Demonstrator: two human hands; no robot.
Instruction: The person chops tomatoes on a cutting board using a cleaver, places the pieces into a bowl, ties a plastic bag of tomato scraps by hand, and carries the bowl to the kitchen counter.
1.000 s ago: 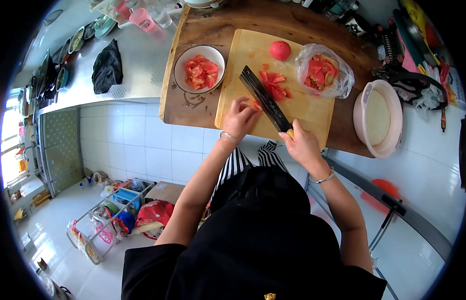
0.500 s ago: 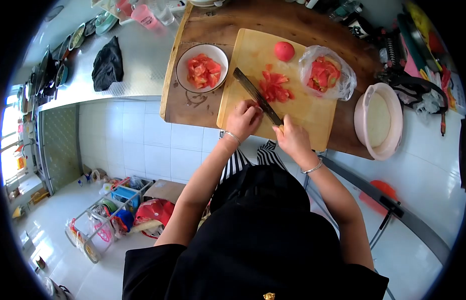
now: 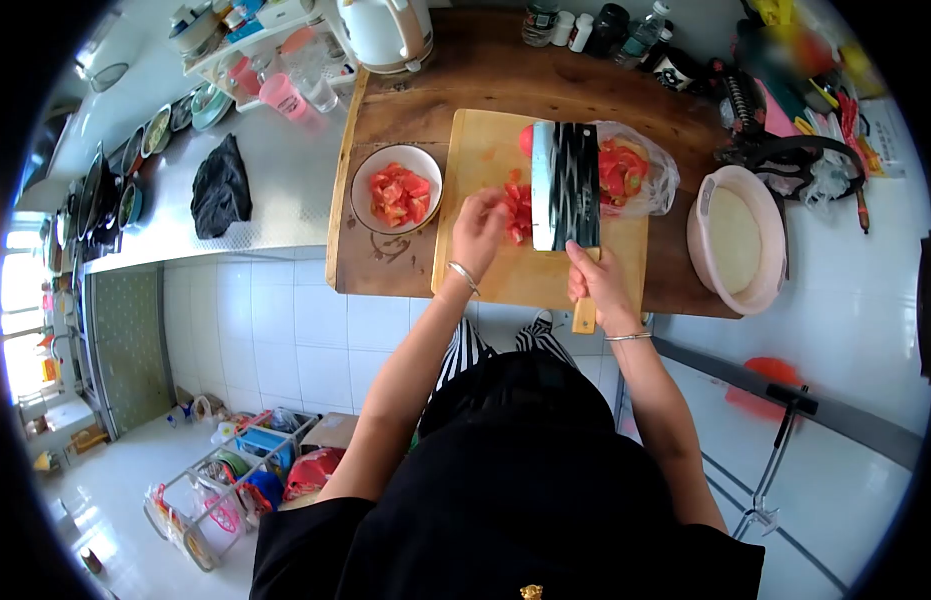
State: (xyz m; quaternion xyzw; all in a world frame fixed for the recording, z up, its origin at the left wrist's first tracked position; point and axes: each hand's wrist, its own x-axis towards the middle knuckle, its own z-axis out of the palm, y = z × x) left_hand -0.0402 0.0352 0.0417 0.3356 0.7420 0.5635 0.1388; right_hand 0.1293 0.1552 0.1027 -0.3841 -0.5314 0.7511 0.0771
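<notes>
My right hand (image 3: pixel 603 285) is closed around the wooden handle of a cleaver (image 3: pixel 565 185). The cleaver's broad blade is turned flat to the camera, above the wooden cutting board (image 3: pixel 465 275). Beside the blade, on the left, cut tomato pieces (image 3: pixel 518 212) lie on the board, partly hidden by it. My left hand (image 3: pixel 482 228) is at the left side of these pieces, fingers loosely bent towards them; no held thing shows in it. A whole tomato (image 3: pixel 526 140) peeks out behind the blade. More tomato chunks (image 3: pixel 397 194) fill a white bowl (image 3: pixel 357 185) left of the board.
A clear plastic bag (image 3: pixel 661 185) with tomato in it lies at the board's right. Farther right stands a pale pink basin (image 3: pixel 698 245). An electric kettle (image 3: pixel 380 35) and several bottles (image 3: pixel 640 35) line the back of the table. Left is a metal counter (image 3: pixel 285 190) with a black cloth (image 3: pixel 221 185).
The cleaver has turned from edge-down to flat and shifted right, covering part of the tomato pieces. My left hand has moved slightly left, away from the blade. The camera view has shifted.
</notes>
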